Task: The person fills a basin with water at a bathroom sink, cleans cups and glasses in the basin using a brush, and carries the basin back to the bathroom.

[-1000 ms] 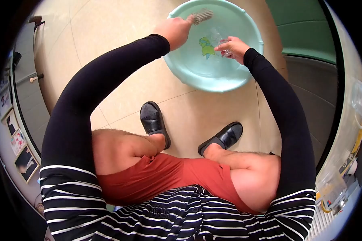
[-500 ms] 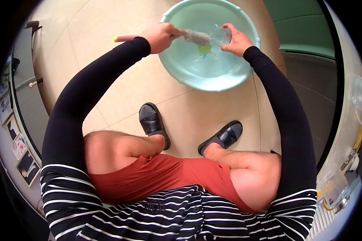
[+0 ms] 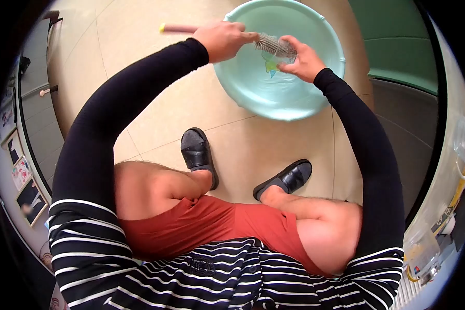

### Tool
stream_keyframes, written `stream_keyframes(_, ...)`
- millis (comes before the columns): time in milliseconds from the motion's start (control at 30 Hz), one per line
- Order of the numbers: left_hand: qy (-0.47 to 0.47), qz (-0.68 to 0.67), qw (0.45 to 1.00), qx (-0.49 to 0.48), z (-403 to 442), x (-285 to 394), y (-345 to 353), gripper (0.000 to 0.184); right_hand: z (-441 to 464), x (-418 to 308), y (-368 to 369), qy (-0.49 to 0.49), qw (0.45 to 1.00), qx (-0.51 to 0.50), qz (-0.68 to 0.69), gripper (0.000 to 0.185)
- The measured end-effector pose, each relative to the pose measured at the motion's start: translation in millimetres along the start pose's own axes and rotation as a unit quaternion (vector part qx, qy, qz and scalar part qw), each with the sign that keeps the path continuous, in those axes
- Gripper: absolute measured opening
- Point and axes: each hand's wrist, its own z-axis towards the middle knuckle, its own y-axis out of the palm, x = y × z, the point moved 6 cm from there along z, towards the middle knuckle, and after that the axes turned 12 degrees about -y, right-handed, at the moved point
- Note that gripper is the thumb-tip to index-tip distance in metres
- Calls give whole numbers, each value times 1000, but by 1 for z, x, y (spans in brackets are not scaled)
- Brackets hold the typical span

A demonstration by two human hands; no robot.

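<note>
Over the basin, my left hand (image 3: 223, 41) is closed round the pink, yellow-tipped handle of a bottle brush (image 3: 263, 43). The pale bristles of that brush point right and reach into a clear glass (image 3: 285, 55). My right hand (image 3: 306, 62) grips the glass from its right side, thumb below and fingers above. Beneath both hands stands a light green plastic basin (image 3: 274, 106) with a coloured picture on its bottom. How deep the bristles sit in the glass is partly hidden by the fingers.
Beige floor tiles (image 3: 155, 111) surround the basin. My feet in black slippers (image 3: 196, 150) are placed below it. A dark glass-like panel (image 3: 405, 119) is on the right, and a shelf with a clear container (image 3: 421, 250) stands at lower right. Framed pictures (image 3: 31, 201) are at left.
The brush's bristles have gone from the mouth of the glass into it. My left hand has moved right and slightly up with the brush. The whole view has shifted a little.
</note>
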Motion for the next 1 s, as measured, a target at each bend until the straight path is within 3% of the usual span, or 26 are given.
stream_keyframes(67, -64, -59, 995, -41, -6, 1, 7, 33, 4, 8, -12, -15, 998, 35, -43, 68)
stream_keyframes(100, -70, -150, 985, -50, -5, 3, 3, 30, 2, 8, -12, -11, 997, 36, -60, 68)
stream_keyframes(200, -69, -194, 975, -81, 7, 0, -10, 30, -3, 4, -10, -10, 995, 50, -91, 66)
stream_keyframes(233, -71, -217, 973, -24, 8, -4, -10, 30, -1, 2, -9, -17, 994, 61, -91, 65)
stream_keyframes(333, -143, -28, 987, -62, 5, 10, -7, 30, 6, 1, -11, -51, 982, 53, -172, 61)
stream_keyframes(467, -85, 12, 985, -149, 16, 8, 3, 26, -1, 10, -5, -8, 926, -63, -372, 60)
stream_keyframes(567, -134, 26, 982, -128, 17, -11, 5, 31, -6, 27, -10, 57, 906, -106, -406, 60)
stream_keyframes(667, -169, 51, 978, -113, 11, -12, -5, 29, -10, 23, -14, 138, 893, -128, -409, 65)
stream_keyframes(733, -185, 72, 975, -100, 12, -10, -4, 23, -15, 23, -5, 113, 905, -85, -401, 66)
stream_keyframes(867, -175, 3, 972, -154, 4, 4, 20, 24, -21, 42, 20, 70, 954, -63, -283, 65)
stream_keyframes(1000, -156, -116, 966, -172, 5, 7, 37, 26, -20, 37, 15, 106, 963, -102, -226, 67)
